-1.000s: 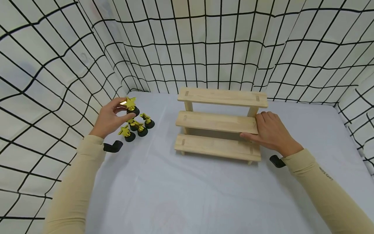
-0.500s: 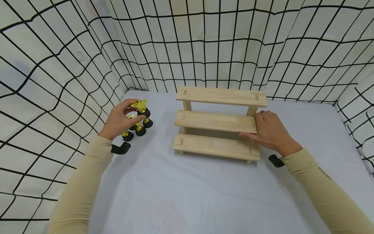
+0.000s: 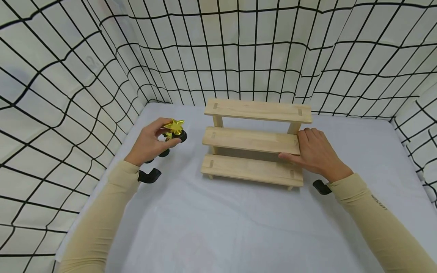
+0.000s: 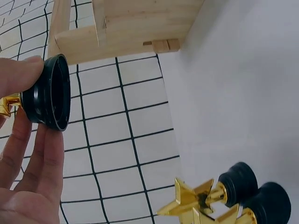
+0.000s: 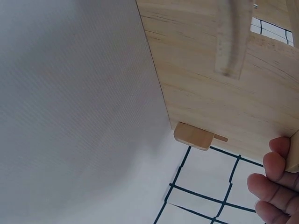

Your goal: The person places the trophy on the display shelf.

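Observation:
In the head view my left hand [image 3: 149, 143] pinches a gold star trophy [image 3: 175, 127] with a black base, off the table at left. Up close in the left wrist view, thumb and fingers hold its round black base [image 4: 46, 93], whose hollow underside shows. Other star trophies [image 4: 238, 183] stand on the table below, mostly hidden behind the hand in the head view. My right hand [image 3: 318, 154] grips the right end of the middle board of a three-tier wooden shelf [image 3: 250, 139]. Its fingertips [image 5: 264, 187] show at the shelf's side in the right wrist view.
White cloth [image 3: 218, 223] covers the table. A black wire grid [image 3: 239, 49] with white sheeting behind it closes off the back and both sides. The shelf stands at the table's centre back, its boards bare. A black wrist mount [image 3: 149, 176] juts from the left sleeve.
My left hand has carried the trophy rightward, toward the shelf, passing over the other trophies and tilting it slightly. The right hand keeps its grip on the shelf, which stays in place.

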{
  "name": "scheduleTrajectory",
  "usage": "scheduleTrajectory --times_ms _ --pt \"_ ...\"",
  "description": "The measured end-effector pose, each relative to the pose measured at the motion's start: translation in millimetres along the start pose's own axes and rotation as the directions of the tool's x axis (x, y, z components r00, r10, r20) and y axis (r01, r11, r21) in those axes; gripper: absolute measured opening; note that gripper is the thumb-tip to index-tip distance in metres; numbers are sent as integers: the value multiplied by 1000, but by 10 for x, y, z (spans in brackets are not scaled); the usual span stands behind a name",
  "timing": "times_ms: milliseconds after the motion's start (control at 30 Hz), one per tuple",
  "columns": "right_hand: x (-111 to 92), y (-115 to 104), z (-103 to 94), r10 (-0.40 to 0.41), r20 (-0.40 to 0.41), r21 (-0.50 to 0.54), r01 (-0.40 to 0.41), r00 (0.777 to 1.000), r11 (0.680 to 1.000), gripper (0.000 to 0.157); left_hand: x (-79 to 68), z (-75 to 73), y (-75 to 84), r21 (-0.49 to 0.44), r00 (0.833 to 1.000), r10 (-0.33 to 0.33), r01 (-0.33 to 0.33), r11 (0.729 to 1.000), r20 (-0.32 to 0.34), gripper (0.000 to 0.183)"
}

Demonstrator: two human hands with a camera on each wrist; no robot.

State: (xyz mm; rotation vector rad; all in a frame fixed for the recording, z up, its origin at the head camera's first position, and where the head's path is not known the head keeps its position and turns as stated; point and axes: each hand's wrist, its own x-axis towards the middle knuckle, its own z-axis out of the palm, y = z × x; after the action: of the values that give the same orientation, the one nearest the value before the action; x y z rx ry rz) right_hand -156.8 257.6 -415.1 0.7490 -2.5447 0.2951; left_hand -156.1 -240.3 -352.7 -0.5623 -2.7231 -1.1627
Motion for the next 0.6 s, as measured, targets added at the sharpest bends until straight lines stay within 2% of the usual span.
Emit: scheduleTrajectory --times_ms 167,333,600 --pt "-2 9 9 14 20 -4 -14 1000 1000 88 -4 105 43 -44 1000 23 -22 999 18 53" --pt "2 7 19 16 25 -2 -16 1000 1000 97 -29 205 101 -39 999 43 -41 998 27 52" --pt "1 3 13 10 2 9 -10 1000 1000 98 -33 355 208 -71 989 136 -132 989 52 53"
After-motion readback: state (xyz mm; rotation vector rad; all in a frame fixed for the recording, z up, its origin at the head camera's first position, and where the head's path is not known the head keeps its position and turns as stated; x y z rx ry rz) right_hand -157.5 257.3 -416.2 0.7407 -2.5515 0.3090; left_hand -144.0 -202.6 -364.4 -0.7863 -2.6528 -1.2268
